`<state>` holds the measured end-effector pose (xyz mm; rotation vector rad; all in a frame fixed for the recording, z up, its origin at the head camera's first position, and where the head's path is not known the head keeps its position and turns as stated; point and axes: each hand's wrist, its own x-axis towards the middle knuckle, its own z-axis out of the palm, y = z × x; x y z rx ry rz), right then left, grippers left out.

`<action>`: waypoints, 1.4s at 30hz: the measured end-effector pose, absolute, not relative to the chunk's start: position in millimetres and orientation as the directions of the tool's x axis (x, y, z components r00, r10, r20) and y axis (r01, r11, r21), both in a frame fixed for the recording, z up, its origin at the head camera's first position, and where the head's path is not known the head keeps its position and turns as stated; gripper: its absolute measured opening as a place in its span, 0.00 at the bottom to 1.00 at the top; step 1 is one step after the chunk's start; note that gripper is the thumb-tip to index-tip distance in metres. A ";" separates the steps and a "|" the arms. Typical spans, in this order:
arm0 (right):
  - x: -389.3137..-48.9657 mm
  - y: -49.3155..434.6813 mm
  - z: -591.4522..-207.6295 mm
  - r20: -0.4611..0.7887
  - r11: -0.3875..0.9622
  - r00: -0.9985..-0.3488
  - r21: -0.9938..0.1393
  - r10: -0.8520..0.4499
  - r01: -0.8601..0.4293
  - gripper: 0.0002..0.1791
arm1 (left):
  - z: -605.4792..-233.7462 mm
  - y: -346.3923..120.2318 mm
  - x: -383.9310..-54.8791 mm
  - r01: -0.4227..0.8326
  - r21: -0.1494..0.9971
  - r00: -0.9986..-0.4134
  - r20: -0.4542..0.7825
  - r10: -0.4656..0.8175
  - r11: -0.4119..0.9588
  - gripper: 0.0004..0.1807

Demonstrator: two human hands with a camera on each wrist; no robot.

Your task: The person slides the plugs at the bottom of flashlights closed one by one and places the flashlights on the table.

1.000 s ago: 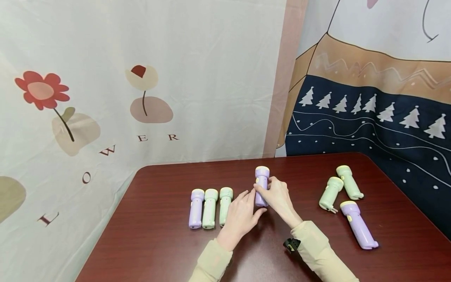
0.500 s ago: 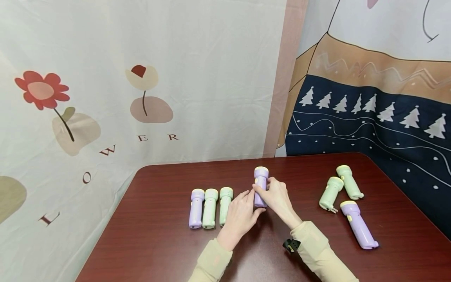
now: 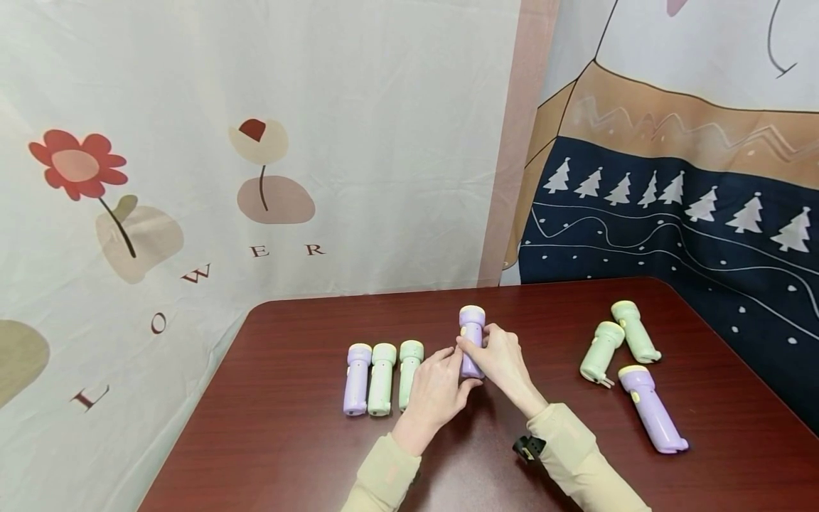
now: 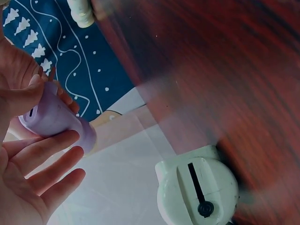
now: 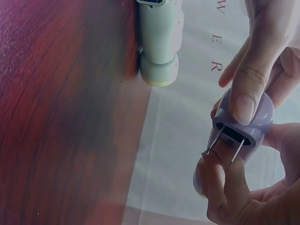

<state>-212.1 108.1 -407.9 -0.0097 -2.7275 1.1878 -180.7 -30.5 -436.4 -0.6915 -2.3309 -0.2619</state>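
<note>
Both hands hold a purple rechargeable flashlight [image 3: 472,333] above the table, its yellow-rimmed head pointing away. My left hand [image 3: 436,395] touches its side with the fingers, and its thumb lies at the tail end. The right hand [image 3: 508,361] grips the body from the other side. In the right wrist view two metal plug prongs [image 5: 238,151] stick out of the tail, with right fingertips at their ends. The left wrist view shows the same flashlight [image 4: 58,115] between both hands, with some left fingers spread apart from it.
Left of the hands a purple flashlight [image 3: 356,380] and two green ones [image 3: 382,380] [image 3: 410,366] lie in a row. At right lie a green flashlight with prongs out [image 3: 600,352], another green one [image 3: 633,331] and a purple one [image 3: 652,410] on the table [image 3: 281,455].
The purple flashlight and both hands have shifted very slightly left, with the flashlight a little nearer to me. My hold on it looks the same, and the other flashlights stay put.
</note>
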 end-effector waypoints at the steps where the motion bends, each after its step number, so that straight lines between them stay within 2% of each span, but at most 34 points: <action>1: -211.9 107.8 -407.9 0.148 0.683 -0.986 -0.728 0.072 -0.060 0.28 | -436.4 -30.5 -180.7 0.547 -0.002 -0.622 0.668 0.408 0.837 0.33; 11: -210.2 105.1 -407.0 0.143 0.685 -0.987 -0.727 0.075 -0.053 0.26 | -436.9 -30.3 -182.9 0.554 -0.008 -0.586 0.706 0.397 0.832 0.30; 42: -209.2 103.1 -405.1 0.172 0.700 -0.983 -0.710 0.057 -0.084 0.26 | -435.6 -31.5 -182.4 0.559 -0.028 -0.564 0.720 0.405 0.828 0.28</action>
